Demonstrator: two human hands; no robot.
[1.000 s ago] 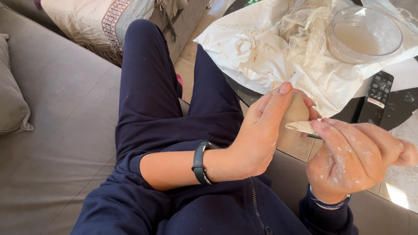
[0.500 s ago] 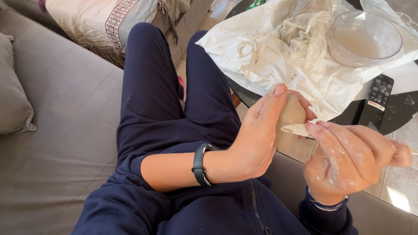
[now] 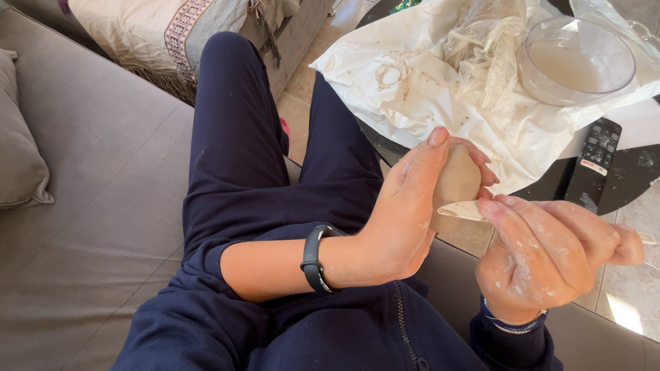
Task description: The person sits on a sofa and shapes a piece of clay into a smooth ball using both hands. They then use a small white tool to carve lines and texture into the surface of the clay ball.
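Observation:
My left hand (image 3: pixel 403 213) cups a small beige lump of clay (image 3: pixel 457 182), fingers wrapped around its far side. My right hand (image 3: pixel 547 252), dusted with dried clay, grips a thin pale wooden tool (image 3: pixel 462 210) whose flat tip touches the lower edge of the lump. The tool's other end pokes out past the fingers on the right. Both hands hover above my lap, over dark blue trousers (image 3: pixel 233 141). A black band (image 3: pixel 313 257) sits on the left wrist.
A round dark table (image 3: pixel 628 177) ahead carries a crumpled, clay-stained white plastic sheet (image 3: pixel 428 77), a clear bowl (image 3: pixel 578 59) and a black remote control (image 3: pixel 594 160). A grey sofa (image 3: pixel 77 193) with a cushion (image 3: pixel 1 131) lies to the left, a patterned blanket (image 3: pixel 173 8) beyond.
The wooden tool's tip has slid slightly along the lower edge of the clay lump. Both hands stay almost where they were.

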